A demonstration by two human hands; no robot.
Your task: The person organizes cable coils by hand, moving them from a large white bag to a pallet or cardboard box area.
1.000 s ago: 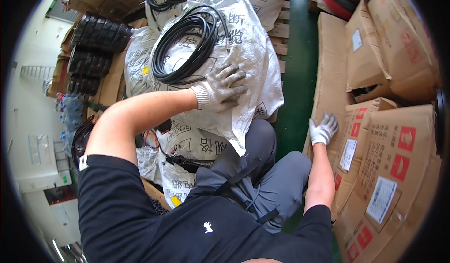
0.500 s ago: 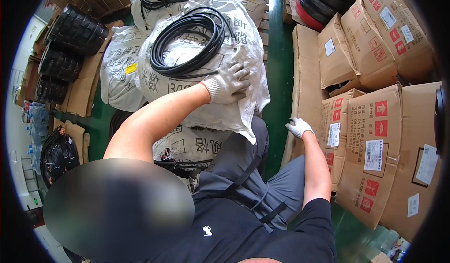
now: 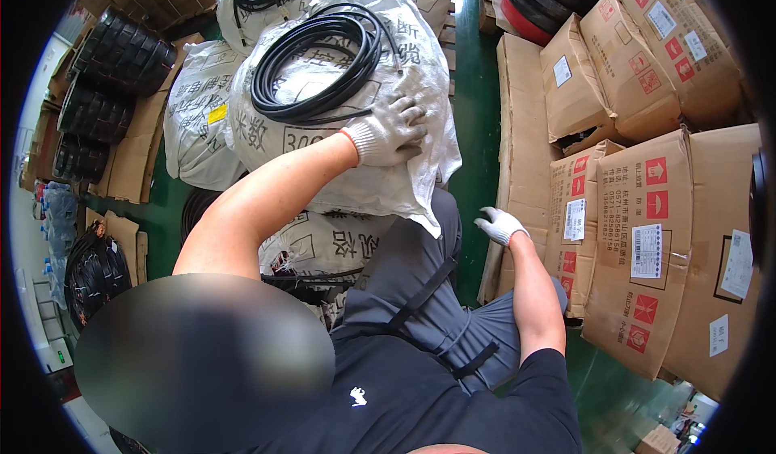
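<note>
Left hand (image 3: pixel 390 133) seems to press the white sack (image 3: pixel 380 191) toward its right edge, fingers spread; gripping needs bending. Right hand (image 3: pixel 500 225): fingers apart, by cardboard (image 3: pixel 525 90).

One wide fisheye view from the head, downward, close range

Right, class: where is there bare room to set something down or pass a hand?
Probably the green floor strip between the white woven sack and the cardboard cartons. Also the sack's upper right, bordered by the black cable coil and left hand. Crowded: among the cartons, and around the stacked black bundles at left.
</note>
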